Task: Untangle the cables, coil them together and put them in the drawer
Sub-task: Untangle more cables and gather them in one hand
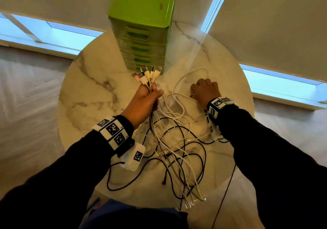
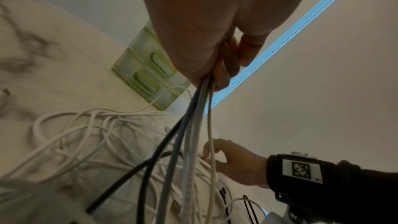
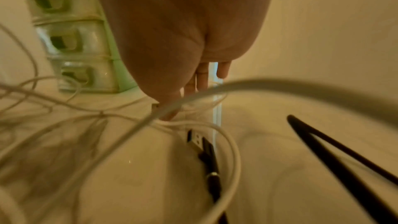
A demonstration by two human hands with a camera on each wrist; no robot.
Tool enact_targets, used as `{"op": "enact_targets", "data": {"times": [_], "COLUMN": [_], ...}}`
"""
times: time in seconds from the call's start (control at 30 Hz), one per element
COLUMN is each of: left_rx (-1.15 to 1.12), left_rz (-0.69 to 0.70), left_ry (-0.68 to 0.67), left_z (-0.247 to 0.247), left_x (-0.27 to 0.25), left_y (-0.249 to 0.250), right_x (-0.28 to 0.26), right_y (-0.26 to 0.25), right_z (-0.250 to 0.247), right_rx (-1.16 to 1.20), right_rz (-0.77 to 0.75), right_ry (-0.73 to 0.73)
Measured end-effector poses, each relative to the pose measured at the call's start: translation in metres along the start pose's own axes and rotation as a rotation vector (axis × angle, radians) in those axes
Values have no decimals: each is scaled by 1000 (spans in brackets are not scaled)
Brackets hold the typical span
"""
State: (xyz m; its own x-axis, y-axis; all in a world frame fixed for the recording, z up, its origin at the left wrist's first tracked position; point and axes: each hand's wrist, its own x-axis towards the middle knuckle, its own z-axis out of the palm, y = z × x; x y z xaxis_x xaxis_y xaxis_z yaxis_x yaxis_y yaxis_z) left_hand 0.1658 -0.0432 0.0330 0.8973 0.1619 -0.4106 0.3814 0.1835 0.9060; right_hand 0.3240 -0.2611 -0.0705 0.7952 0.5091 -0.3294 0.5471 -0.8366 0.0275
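Observation:
My left hand [image 1: 150, 94] grips a bundle of cable ends upright above the table. Their white, pink and black USB plugs [image 1: 147, 74] fan out in front of the green drawer unit [image 1: 141, 39], whose drawers are all closed. From the fist [image 2: 215, 67] black, grey and white cords hang into a loose tangle of cables [image 1: 177, 149] on the marble table [image 1: 88, 96]. My right hand [image 1: 203, 90] is low on the table to the right, fingers curled, thumb and forefinger [image 2: 206, 152] pinching the end of a white cable [image 3: 193, 101].
A black USB plug [image 3: 194, 138] lies just behind my right hand, inside a white loop. Some cords hang over the round table's near edge [image 1: 191, 205]. A window blind with a bead chain [image 1: 214, 7] hangs behind the drawer unit.

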Motion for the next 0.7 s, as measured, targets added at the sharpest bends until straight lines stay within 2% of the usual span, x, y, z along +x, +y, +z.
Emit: {"op": "enact_targets", "data": {"times": [0.03,0.1,0.2,0.27,0.33,0.43,0.6,0.7], "left_rx": [1,-6,-36,-91,-143,-156,-65,-55], "left_rz": [-1,-2,-2,8,30,65,102,117], "left_ry": [2,2,-2,-17,-41,-83,-143,-137], "left_z": [0,0,2,4,5,3,-10,-21], "left_x": [1,3,4,4,1,-7,-20,-26], "left_y": [-2,-4,-6,-7,-7,-6,-10,-8], "right_x": [-1,-4,-19,-39,-61,-86,-109,-123], "right_y": [2,2,-13,-38,-65,-94,-118,-120], "right_z": [-5,-25,-70,-93,-100,-95,-85,-75], "right_rx": [27,253,852,1222,1404,1483,1564,1478], "right_rz": [3,31,-24,-115,-187,-214,-175,-232], "right_ry": [36,156,287,239,154,71,84,13]}}
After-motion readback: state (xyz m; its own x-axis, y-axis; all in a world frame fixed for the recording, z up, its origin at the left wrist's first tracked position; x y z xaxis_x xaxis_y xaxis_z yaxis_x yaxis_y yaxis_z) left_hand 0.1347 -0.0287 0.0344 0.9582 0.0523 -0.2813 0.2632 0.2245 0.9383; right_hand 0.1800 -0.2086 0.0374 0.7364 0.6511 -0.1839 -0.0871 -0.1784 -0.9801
